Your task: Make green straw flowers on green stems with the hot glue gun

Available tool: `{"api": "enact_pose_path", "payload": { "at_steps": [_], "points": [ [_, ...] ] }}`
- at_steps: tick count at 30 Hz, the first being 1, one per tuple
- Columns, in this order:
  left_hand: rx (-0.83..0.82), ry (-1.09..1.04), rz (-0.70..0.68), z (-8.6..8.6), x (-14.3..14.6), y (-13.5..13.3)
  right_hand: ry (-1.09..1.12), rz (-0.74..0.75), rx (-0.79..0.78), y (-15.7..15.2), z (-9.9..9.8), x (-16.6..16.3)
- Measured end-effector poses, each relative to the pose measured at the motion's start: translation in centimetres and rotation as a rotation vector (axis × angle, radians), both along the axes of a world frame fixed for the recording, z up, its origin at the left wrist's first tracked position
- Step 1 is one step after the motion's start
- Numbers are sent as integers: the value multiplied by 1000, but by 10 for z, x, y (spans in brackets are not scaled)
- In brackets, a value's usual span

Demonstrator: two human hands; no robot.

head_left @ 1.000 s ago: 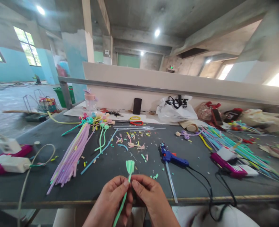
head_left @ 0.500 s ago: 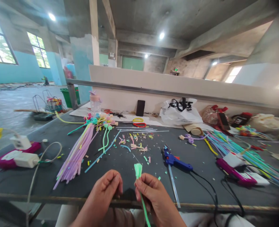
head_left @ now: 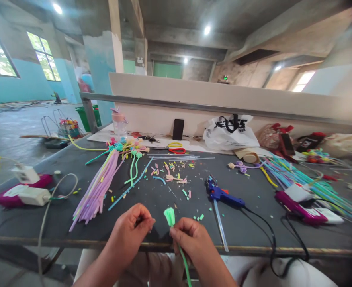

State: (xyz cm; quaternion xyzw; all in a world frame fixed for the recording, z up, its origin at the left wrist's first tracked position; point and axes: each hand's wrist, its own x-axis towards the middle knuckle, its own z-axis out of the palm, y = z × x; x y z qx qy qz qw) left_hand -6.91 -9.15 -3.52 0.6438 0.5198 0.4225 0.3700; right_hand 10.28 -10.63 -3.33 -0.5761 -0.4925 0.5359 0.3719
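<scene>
Between the thumb and fingers of my right hand (head_left: 190, 238) is a green pipe cleaner (head_left: 169, 217), its flared, bundled head pointing up and its long stem hanging below the table edge. To the left, apart from it, my left hand (head_left: 134, 227) is closed in a pinch; whatever its fingertips hold, if anything, is too small to make out. A blue hot glue gun (head_left: 226, 198) lies right of my hands, a clear glue stick (head_left: 220, 225) running from it toward the table edge. Small cut pieces (head_left: 176, 178) in pink, yellow and green are scattered ahead.
Purple pipe cleaners (head_left: 100, 187) lie in a bundle at left, with colourful flower heads beyond. More blue and green stems (head_left: 307, 179) spread at right beside a magenta power strip (head_left: 298, 207). Scissors (head_left: 176, 150), a phone (head_left: 178, 129) and a white bag (head_left: 229, 135) are at the back.
My left hand has risen slightly and its fingertips have come together in a pinch. The green head in my right hand has tilted left. The camera view has shifted a little.
</scene>
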Motion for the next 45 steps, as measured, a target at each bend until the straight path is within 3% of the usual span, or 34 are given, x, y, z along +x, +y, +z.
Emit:
{"api": "enact_pose_path", "payload": {
  "at_steps": [3,6,10,15,29,35,45],
  "points": [
    [203,118,-13,-3,-2,2,-55,16,-23,1,-1,-1],
    [328,202,-152,-4,-6,6,-129,41,32,2,-7,-1],
    [334,313,-390,-1,-10,13,-282,66,122,3,-15,0],
    [302,370,-532,3,-10,17,-362,75,134,1,-17,-1],
    [306,258,-499,0,-8,14,-362,77,90,0,-15,-3],
    [230,197,-512,1,-13,17,-325,71,91,0,-16,-2],
    [245,208,-460,-3,-21,21,-348,72,109,-2,-15,-1]
  ]
}}
